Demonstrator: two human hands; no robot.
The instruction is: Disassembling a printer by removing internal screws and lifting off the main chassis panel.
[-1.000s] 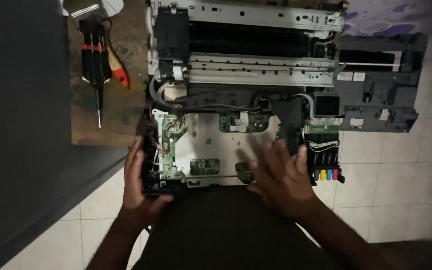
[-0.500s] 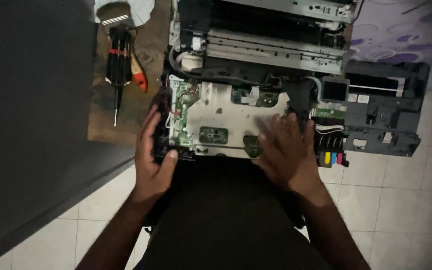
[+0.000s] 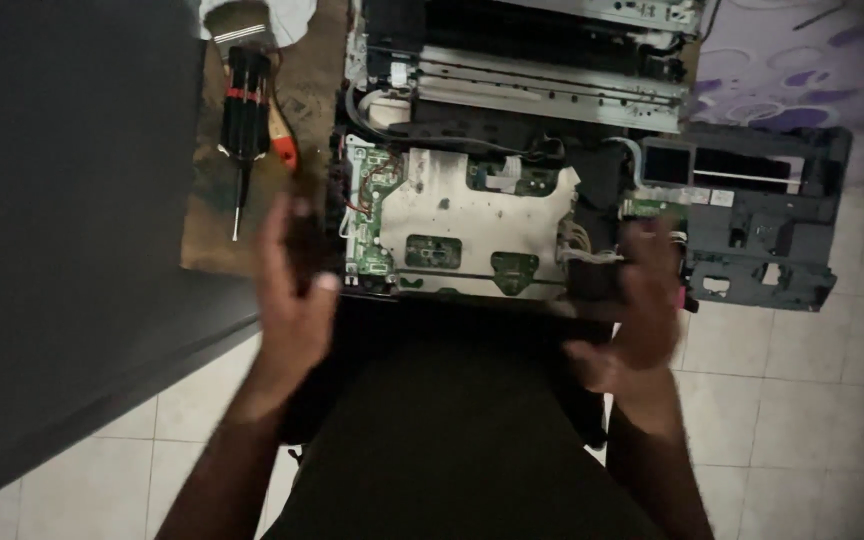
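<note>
Motion blurs the right hand (image 3: 637, 310), so its grip is unreadable. At twelve o'clock, the printer chassis (image 3: 527, 90) runs off-frame. The left hand (image 3: 292, 290) hides the chassis's nine o'clock edge.

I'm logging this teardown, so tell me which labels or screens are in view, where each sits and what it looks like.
Small screen: top left corner of the detached dark panel, greyish rectangle, unlit.
White labels: just below that screen, small rectangular strips.
No packages or signs show.
</note>
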